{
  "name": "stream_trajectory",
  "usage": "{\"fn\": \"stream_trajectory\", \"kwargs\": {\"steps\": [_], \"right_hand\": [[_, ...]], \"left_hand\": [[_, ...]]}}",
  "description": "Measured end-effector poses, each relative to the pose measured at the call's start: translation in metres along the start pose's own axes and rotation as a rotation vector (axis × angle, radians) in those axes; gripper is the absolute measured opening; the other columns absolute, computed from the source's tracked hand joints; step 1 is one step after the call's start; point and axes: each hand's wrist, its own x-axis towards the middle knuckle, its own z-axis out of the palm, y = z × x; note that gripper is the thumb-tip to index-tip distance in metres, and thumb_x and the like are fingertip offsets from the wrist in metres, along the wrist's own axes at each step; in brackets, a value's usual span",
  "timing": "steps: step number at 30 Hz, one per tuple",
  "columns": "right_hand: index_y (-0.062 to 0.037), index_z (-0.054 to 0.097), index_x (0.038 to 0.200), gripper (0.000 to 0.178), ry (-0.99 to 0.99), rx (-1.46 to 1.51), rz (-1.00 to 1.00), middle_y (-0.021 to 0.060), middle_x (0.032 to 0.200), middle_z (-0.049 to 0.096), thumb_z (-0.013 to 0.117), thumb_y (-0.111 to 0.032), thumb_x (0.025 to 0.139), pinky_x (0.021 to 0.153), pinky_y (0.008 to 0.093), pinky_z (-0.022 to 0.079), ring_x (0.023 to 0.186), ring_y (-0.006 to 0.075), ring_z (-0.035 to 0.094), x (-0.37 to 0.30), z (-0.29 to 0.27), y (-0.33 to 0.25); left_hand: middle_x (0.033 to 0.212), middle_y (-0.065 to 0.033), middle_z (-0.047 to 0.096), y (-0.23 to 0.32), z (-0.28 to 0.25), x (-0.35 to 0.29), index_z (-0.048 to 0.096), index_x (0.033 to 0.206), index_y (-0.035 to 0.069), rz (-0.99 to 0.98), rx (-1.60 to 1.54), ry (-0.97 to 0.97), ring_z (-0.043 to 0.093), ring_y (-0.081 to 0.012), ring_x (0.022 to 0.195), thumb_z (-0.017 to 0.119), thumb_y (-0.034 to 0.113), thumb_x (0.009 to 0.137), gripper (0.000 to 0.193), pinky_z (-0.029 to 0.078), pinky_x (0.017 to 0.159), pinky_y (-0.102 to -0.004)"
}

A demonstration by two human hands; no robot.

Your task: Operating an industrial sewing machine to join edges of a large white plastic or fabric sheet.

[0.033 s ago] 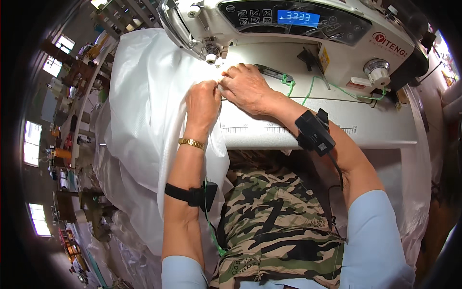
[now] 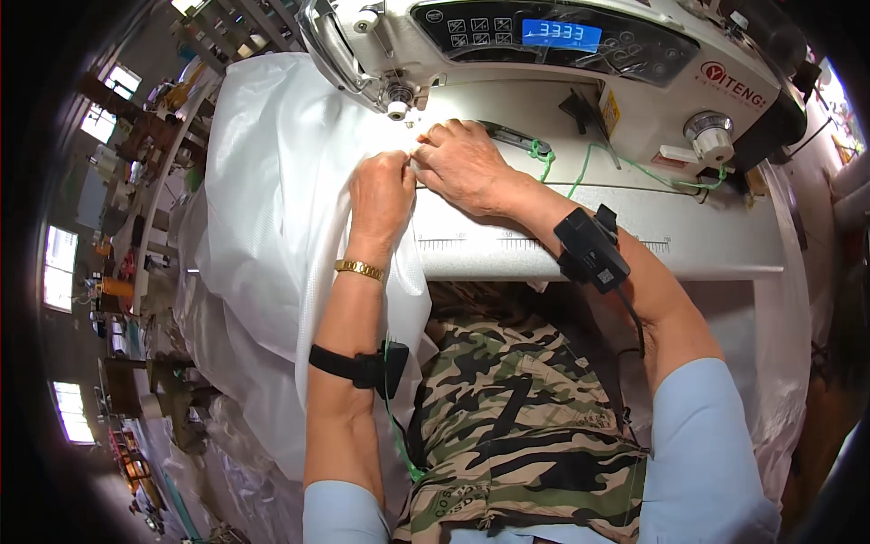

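Nothing has shifted against the earlier frame: both hands sit in the same spot at the front of the sewing machine point(image 2: 562, 54) and the white translucent sheet point(image 2: 272, 181) drapes the same way. The left hand point(image 2: 381, 195) is closed on a fold of that sheet, fingers curled and pinching its edge just in front of the needle area point(image 2: 397, 104). The right hand point(image 2: 462, 168) lies knuckles-up beside it, fingertips meeting the left hand's at the same edge, pressing the material flat against the white machine table point(image 2: 689, 240); whether it actually pinches the sheet cannot be told. The sheet runs from that pinch away to the person's left, over the table edge and down past the left forearm toward the floor. A gold bracelet point(image 2: 359, 268) circles the left wrist, a black strap-on device point(image 2: 589, 247) the right forearm, and green thread point(image 2: 580, 168) trails across the machine bed behind the right hand
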Motion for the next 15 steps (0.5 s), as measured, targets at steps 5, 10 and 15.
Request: {"fn": "stream_trajectory", "kwargs": {"steps": [5,10,15], "right_hand": [[-0.0032,0.064,0.115,0.035,-0.020,0.013,0.020,0.0151,0.120,0.057,0.050,-0.026,0.092,0.105,0.0444,0.033,0.119,0.0289,0.049,0.001,-0.004,0.002],[-0.0026,0.063,0.118,0.038,-0.041,0.015,0.017,0.0147,0.126,0.056,0.052,-0.028,0.092,0.107,0.0433,0.030,0.121,0.0288,0.047,0.000,-0.006,0.004],[-0.0019,0.059,0.123,0.043,-0.111,0.018,-0.034,0.0147,0.132,0.053,0.053,-0.032,0.093,0.110,0.0432,0.026,0.126,0.0292,0.042,-0.001,-0.011,0.003]], "left_hand": [[0.077,-0.0207,0.065,0.003,0.002,0.002,0.068,0.080,-0.003,0.000,0.006,-0.011,0.063,-0.0355,0.072,0.064,0.005,0.079,0.009,0.049,0.068,-0.0438],[0.075,-0.0207,0.065,0.007,0.001,0.001,0.069,0.079,-0.002,0.004,-0.015,0.034,0.063,-0.0368,0.070,0.063,0.005,0.079,0.009,0.050,0.069,-0.0448],[0.071,-0.0208,0.064,-0.005,-0.023,0.019,0.067,0.076,-0.001,0.024,0.094,-0.215,0.065,-0.0344,0.069,0.058,0.009,0.083,0.016,0.051,0.066,-0.0427]]}}
